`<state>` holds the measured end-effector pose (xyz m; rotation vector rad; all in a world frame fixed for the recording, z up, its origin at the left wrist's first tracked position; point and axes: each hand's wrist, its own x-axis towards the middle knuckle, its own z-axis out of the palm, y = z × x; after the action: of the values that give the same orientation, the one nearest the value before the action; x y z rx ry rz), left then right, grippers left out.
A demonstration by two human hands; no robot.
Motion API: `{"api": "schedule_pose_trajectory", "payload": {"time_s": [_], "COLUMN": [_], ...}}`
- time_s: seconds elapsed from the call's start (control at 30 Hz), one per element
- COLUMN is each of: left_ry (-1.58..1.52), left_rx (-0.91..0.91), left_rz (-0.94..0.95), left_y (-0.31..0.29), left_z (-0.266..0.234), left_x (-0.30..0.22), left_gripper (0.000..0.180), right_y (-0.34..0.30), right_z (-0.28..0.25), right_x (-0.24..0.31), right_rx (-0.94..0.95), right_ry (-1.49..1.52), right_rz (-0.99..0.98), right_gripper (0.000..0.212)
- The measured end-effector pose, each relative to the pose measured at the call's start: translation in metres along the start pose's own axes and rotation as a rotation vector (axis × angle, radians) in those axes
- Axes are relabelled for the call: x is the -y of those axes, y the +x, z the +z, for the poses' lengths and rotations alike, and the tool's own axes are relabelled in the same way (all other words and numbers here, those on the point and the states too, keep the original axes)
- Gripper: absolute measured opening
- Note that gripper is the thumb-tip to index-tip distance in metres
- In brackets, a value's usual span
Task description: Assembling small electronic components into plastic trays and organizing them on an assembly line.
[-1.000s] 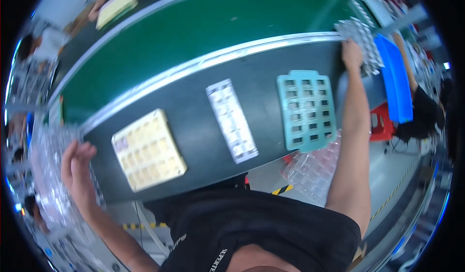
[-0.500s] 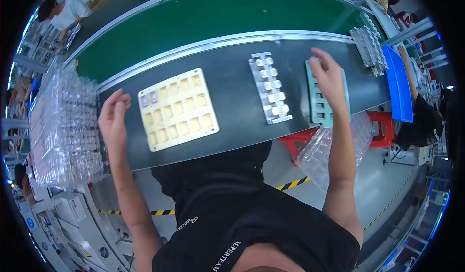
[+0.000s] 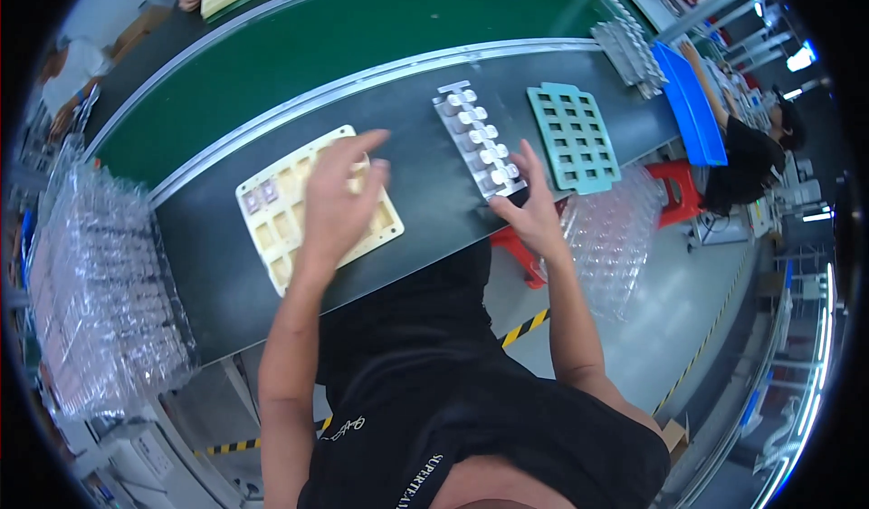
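Note:
A cream tray (image 3: pixel 272 215) with square pockets lies on the dark worktop (image 3: pixel 425 192). My left hand (image 3: pixel 339 201) hovers over its right half, fingers spread, holding nothing I can make out. A clear blister strip (image 3: pixel 478 138) of small white parts lies to the right of it. My right hand (image 3: pixel 529 206) touches that strip's near end with its fingertips. A teal grid tray (image 3: pixel 575 136) lies just beyond the strip, untouched.
A stack of clear plastic trays (image 3: pixel 100 283) stands at my left. More clear trays (image 3: pixel 611 233) hang below the bench at right. A green conveyor belt (image 3: pixel 362 29) runs behind the worktop. A blue bin (image 3: pixel 692 101) and another person (image 3: pixel 751 147) are at the far right.
My left hand moved from the clear stack onto the cream tray. My right hand came back from the far right, past the teal tray, to the blister strip.

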<state>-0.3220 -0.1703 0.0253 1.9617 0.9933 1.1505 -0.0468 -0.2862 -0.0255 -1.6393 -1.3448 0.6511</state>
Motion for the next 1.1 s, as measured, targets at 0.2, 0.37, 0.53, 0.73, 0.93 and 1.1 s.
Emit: {"api": "schedule_pose_trajectory", "payload": {"time_s": [0.2,0.37,0.53,0.73,0.93,1.1], "left_ry": [0.07,0.067,0.041,-0.076,-0.07,-0.084], "left_rx": [0.363,0.388,0.414,0.482,0.482,0.329], "left_rz": [0.139,0.002,-0.07,-0.242,-0.228,-0.266], "left_y": [0.008,0.001,-0.002,0.011,0.017,0.008], "left_z": [0.082,0.093,0.083,0.082,0.074,0.028], "left_x": [-0.019,-0.012,-0.009,-0.006,-0.003,0.001], "left_gripper": [0.027,0.028,0.027,0.027,0.023,0.022], "right_y": [-0.005,-0.008,-0.003,0.02,0.036,0.039], "right_z": [0.004,0.024,0.032,0.015,0.012,0.019], "right_x": [0.014,0.013,0.01,0.011,-0.006,0.0], "right_rx": [-0.075,-0.06,-0.015,0.066,0.105,0.119], "right_ry": [0.023,0.032,0.349,0.447,0.409,0.345], "right_rz": [0.028,-0.019,0.034,0.168,0.18,0.184], "right_gripper": [0.105,0.106,0.081,0.044,0.034,0.034]}}
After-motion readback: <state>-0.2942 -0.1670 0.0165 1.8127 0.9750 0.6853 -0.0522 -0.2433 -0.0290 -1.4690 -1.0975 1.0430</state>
